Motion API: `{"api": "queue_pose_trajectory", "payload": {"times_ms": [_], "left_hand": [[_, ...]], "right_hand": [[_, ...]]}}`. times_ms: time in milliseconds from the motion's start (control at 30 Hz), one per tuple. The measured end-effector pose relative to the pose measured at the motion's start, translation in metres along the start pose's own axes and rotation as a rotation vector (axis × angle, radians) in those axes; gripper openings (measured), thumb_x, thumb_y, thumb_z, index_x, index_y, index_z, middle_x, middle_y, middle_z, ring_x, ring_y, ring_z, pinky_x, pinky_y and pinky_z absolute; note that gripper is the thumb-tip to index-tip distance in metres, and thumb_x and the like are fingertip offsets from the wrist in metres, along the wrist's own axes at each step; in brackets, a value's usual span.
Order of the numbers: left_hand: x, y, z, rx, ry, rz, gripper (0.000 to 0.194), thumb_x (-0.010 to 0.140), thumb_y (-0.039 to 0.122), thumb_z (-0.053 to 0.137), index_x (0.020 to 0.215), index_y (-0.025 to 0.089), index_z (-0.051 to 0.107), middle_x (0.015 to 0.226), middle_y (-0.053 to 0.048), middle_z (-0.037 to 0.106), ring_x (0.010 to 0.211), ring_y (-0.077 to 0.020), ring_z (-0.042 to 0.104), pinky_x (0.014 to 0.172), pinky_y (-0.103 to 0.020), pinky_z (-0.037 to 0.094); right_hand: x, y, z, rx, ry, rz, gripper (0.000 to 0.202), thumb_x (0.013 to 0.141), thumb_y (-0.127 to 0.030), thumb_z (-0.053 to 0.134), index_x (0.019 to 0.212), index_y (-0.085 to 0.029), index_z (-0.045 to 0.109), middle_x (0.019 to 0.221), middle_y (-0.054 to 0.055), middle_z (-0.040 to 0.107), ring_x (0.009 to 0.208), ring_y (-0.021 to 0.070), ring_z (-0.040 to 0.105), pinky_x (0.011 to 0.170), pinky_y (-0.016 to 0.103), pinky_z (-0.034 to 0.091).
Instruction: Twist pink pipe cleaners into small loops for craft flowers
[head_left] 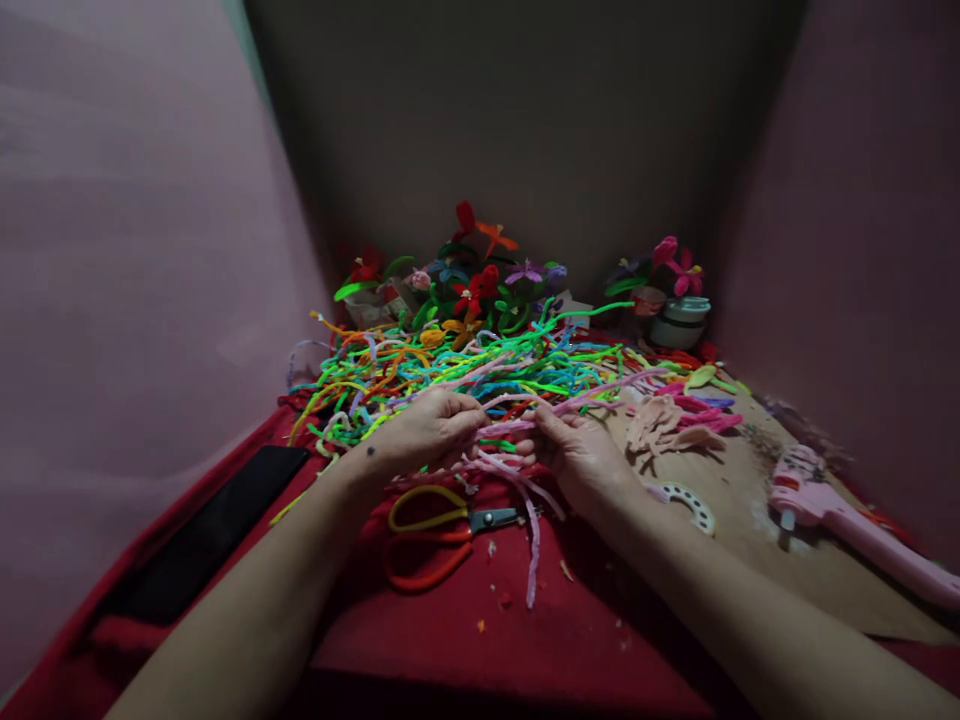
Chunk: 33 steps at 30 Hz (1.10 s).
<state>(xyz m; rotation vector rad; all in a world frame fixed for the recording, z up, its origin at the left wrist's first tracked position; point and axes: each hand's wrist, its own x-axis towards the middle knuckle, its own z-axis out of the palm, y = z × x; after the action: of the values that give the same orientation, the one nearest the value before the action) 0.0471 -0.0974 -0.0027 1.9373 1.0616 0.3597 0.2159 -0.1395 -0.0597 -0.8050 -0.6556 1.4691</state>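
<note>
Pale pink pipe cleaners (510, 427) stretch between my two hands, above the front of a big heap of coloured pipe cleaners (420, 365). My left hand (442, 428) is closed around them, its fingertips partly hidden. Thumb and fingers of my right hand (574, 450) pinch the same strands a short way to the right. Some pink ends (533, 560) hang or lie below my hands, reaching toward the red cloth (450, 650). Scissors (442, 530) with yellow and orange handles lie just beneath, blades pointing right.
Pipe-cleaner flowers (472, 285) stand at the back, with a small jar (681, 322) to their right. On the right, cardboard (742, 560) carries a pink glue gun (825, 510) and beige pieces (656, 428). A black phone (214, 530) lies left. Pink walls (135, 300) rise at both sides.
</note>
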Motion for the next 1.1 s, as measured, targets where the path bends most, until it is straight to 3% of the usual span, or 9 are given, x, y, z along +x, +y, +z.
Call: {"api": "queue_pose_trajectory", "payload": {"times_ms": [200,433,567,667,800,933,1100], "left_hand": [[0.0,-0.004,-0.007,0.042,0.01,-0.015,0.032,0.076,0.041,0.046,0.058,0.015,0.049,0.042,0.005,0.036,0.033,-0.0041,0.029,0.032,-0.016,0.018],[0.002,-0.004,-0.004,0.093,0.024,0.02,0.029,0.076,0.036,0.044,0.06,0.014,0.051,0.046,0.004,0.043,0.036,-0.0045,0.035,0.035,-0.016,0.023],[0.005,-0.006,-0.009,0.068,0.191,0.072,0.024,0.075,0.03,0.046,0.062,0.012,0.054,0.054,0.002,0.051,0.044,-0.0052,0.043,0.042,-0.015,0.032],[0.004,-0.006,-0.017,-0.11,0.362,0.069,0.019,0.076,0.028,0.046,0.069,0.013,0.054,0.055,0.001,0.053,0.044,-0.0063,0.046,0.042,-0.016,0.035],[0.0,-0.008,-0.029,-0.187,0.495,0.097,0.023,0.078,0.034,0.045,0.084,0.014,0.055,0.052,0.003,0.05,0.033,-0.003,0.033,0.033,-0.015,0.023],[-0.004,-0.009,-0.029,-0.061,0.342,0.115,0.026,0.076,0.036,0.049,0.079,0.012,0.058,0.056,0.002,0.05,0.041,-0.003,0.035,0.039,-0.015,0.024],[-0.006,-0.005,-0.021,-0.059,0.19,0.107,0.026,0.076,0.032,0.05,0.086,0.011,0.061,0.061,0.002,0.049,0.046,-0.0041,0.035,0.042,-0.016,0.024]], "right_hand": [[0.003,-0.004,-0.01,-0.025,-0.022,-0.007,0.015,0.068,-0.024,0.067,0.073,-0.011,0.06,0.053,0.002,0.061,0.043,0.0113,0.056,0.041,0.022,0.047],[0.002,-0.004,-0.012,-0.018,0.003,-0.01,0.017,0.068,-0.023,0.066,0.08,-0.011,0.062,0.058,0.004,0.064,0.049,0.013,0.06,0.046,0.024,0.051],[0.003,-0.005,-0.011,-0.018,0.014,-0.011,0.018,0.067,-0.023,0.066,0.08,-0.011,0.063,0.06,0.004,0.065,0.049,0.0134,0.06,0.046,0.024,0.051],[0.001,-0.005,-0.01,-0.033,0.015,0.045,0.011,0.072,-0.02,0.062,0.075,-0.01,0.062,0.061,0.006,0.065,0.048,0.0126,0.06,0.044,0.022,0.05],[-0.008,0.0,-0.003,0.024,-0.061,0.176,0.007,0.075,-0.013,0.057,0.073,-0.009,0.062,0.061,0.006,0.066,0.046,0.01,0.059,0.042,0.018,0.049],[-0.017,0.007,0.006,0.056,-0.126,0.323,0.011,0.078,-0.009,0.052,0.075,-0.008,0.063,0.066,0.009,0.068,0.05,0.0114,0.062,0.045,0.018,0.05],[-0.015,0.004,0.007,0.086,-0.035,0.399,0.02,0.083,-0.012,0.044,0.074,-0.008,0.062,0.074,0.013,0.069,0.058,0.0133,0.065,0.05,0.017,0.052]]}}
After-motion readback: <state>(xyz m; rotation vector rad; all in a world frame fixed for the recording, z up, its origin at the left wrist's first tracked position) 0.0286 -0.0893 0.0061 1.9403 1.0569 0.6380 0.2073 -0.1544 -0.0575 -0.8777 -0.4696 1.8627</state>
